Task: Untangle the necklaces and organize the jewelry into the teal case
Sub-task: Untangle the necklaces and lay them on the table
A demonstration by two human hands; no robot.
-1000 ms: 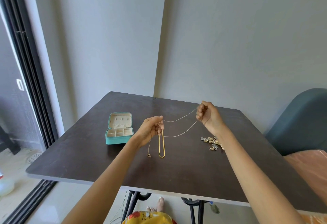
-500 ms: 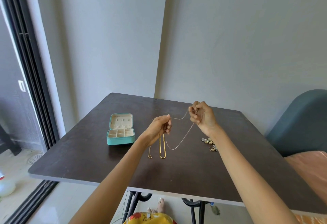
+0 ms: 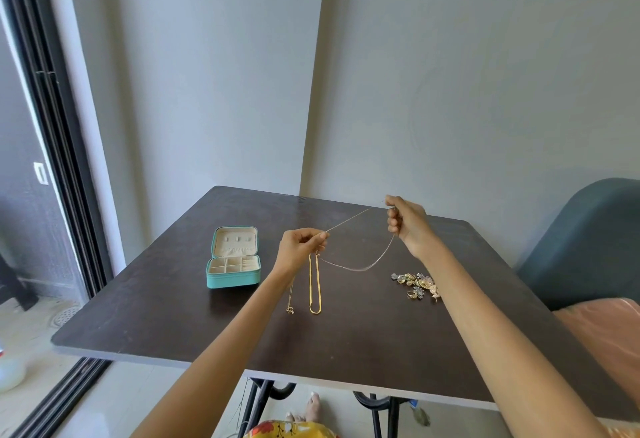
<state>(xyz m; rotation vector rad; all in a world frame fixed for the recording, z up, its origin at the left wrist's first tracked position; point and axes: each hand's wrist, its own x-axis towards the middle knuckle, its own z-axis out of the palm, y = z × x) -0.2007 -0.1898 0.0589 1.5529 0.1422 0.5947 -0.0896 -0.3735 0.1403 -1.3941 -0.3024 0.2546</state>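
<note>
My left hand (image 3: 300, 247) pinches a bunch of necklaces above the dark table (image 3: 173, 299). A thick gold chain (image 3: 314, 285) hangs from it in a loop, and a thin chain with a small pendant (image 3: 290, 309) dangles beside it. A thin silver chain (image 3: 360, 264) runs from my left hand to my right hand (image 3: 407, 224), which grips its other end higher up; one strand is taut, one sags. The teal case (image 3: 233, 264) lies open on the table to the left, its compartments showing.
A heap of earrings and rings (image 3: 415, 283) lies on the table under my right forearm. A blue-grey chair (image 3: 588, 240) stands at the right, a sliding glass door (image 3: 41, 160) at the left. Walls meet in a corner behind the table.
My hands came close together half a second ago, and now my right hand has pulled away up and to the right, stretching the thin silver chain again.
</note>
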